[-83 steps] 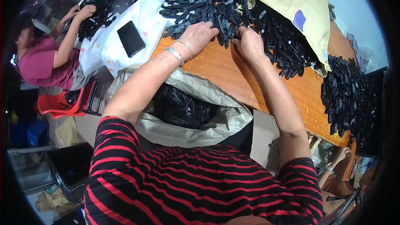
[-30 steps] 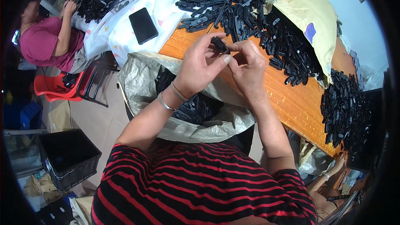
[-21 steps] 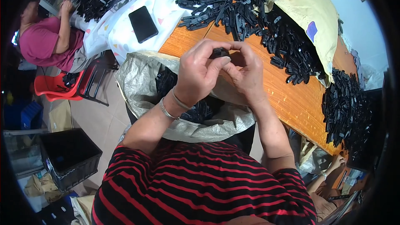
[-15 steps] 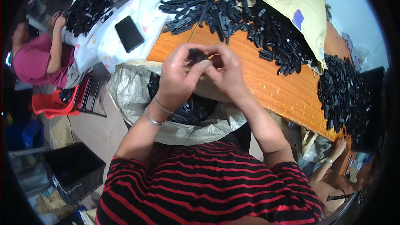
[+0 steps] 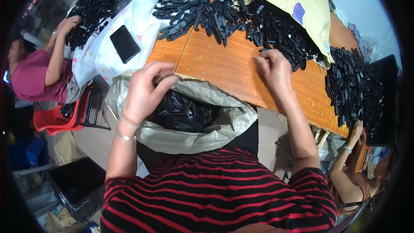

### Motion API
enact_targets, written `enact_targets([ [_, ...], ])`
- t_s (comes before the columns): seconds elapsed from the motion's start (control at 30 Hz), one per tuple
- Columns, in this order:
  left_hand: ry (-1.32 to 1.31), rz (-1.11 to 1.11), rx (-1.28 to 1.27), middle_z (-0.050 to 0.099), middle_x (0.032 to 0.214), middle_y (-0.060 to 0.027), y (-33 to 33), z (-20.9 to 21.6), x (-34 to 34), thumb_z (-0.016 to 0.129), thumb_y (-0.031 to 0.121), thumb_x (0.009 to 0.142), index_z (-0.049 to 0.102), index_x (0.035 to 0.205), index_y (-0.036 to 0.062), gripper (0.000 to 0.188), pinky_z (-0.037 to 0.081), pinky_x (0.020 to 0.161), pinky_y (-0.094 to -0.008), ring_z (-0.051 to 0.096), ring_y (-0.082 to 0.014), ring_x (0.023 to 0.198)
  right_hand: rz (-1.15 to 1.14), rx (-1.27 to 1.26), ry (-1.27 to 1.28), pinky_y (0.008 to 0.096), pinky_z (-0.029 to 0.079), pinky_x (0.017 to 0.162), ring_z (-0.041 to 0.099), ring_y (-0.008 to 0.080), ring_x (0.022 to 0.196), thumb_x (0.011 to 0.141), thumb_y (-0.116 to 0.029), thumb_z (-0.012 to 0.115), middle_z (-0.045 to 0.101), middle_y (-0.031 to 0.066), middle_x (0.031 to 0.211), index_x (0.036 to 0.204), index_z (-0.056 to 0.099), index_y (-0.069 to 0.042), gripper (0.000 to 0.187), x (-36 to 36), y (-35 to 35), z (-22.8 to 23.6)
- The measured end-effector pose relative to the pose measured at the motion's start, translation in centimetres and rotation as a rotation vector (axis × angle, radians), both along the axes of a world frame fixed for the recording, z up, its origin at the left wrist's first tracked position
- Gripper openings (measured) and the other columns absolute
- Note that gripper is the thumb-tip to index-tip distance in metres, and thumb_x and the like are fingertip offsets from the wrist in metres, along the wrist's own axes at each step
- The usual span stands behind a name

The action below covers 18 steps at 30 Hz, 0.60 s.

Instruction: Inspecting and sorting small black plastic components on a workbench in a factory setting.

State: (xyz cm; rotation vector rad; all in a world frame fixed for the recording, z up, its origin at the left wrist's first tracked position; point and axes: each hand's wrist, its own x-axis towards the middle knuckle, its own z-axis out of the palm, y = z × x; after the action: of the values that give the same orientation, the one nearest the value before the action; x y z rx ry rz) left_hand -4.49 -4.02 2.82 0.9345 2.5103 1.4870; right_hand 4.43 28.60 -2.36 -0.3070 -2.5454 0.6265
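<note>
My left hand [image 5: 145, 89] hovers over the left side of a pale woven sack [image 5: 198, 143]. Its fingers are bent, with a gap between them and the thumb, and I see nothing held. Inside the sack lie many small black plastic strips [image 5: 181, 113]. To the right, my right hand [image 5: 277, 71] is over the wooden table [image 5: 222, 64], close to the near edge of a heap of black plastic parts [image 5: 276, 30]. Its fingers are loosely curled and slightly blurred, with thumb and forefinger apart and nothing visible between them. Another heap of black strips [image 5: 202, 8] spreads farther back.
A black phone [image 5: 125, 44] lies on white patterned sheeting at left. A yellowish sack [image 5: 297, 0] rests behind the heaps. At far left sits a person in maroon [image 5: 36, 75]; another person's arm [image 5: 345, 153] reaches in at right. A black crate [image 5: 79, 187] stands on the floor.
My hands were together over the sack, holding a small black part. Now they are apart: left hand moved left, right hand moved right toward the heap. The part is gone from my fingers.
</note>
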Motion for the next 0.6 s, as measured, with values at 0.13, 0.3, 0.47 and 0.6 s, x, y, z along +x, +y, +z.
enact_targets([
  [0.13,0.3,-0.118,-0.128,0.065,0.09,-0.01,7.0,-0.9,-4.5,0.064,0.013,0.086,0.066,0.099,0.0063,0.014,0.051,0.071,-0.0362,0.064,-0.029,0.082,-0.113,0.258,-0.137,0.042,0.051,0.07,0.063,0.0328,0.08,0.079,-0.012,0.073,0.061,0.013,0.091,0.094,0.065,-0.003,0.02,0.6,3.3,-1.0],
  [0.3,0.579,-0.154,-0.317,0.059,0.091,-0.0095,13.3,-5.2,-9.8,0.06,0.012,0.086,0.067,0.1,0.0123,0.015,0.051,0.073,-0.04,0.063,-0.0301,0.087,0.007,0.324,-0.184,0.0437,0.051,0.073,0.062,0.0344,0.088,0.077,-0.011,0.072,0.06,0.0148,0.094,0.097,0.061,-0.003,0.024,-0.1,2.8,-1.1],
  [0.47,0.712,-0.19,-0.485,0.056,0.09,-0.0094,15.1,-6.7,-10.3,0.061,0.008,0.082,0.062,0.092,0.0089,0.01,0.051,0.071,-0.039,0.062,-0.0296,0.087,0.09,0.193,-0.187,0.0457,0.051,0.069,0.062,0.039,0.083,0.081,-0.008,0.068,0.061,0.0184,0.091,0.1,0.059,-0.004,0.021,0.0,1.7,-0.6],
  [0.6,0.763,-0.211,-0.415,0.055,0.09,-0.0097,14.3,-6.9,-10.2,0.061,0.006,0.08,0.058,0.085,0.007,0.005,0.052,0.072,-0.0388,0.061,-0.0294,0.086,0.19,0.133,-0.234,0.0459,0.051,0.073,0.063,0.0389,0.087,0.082,-0.004,0.066,0.064,0.0188,0.094,0.104,0.062,-0.005,0.023,0.5,0.9,-0.1],
])
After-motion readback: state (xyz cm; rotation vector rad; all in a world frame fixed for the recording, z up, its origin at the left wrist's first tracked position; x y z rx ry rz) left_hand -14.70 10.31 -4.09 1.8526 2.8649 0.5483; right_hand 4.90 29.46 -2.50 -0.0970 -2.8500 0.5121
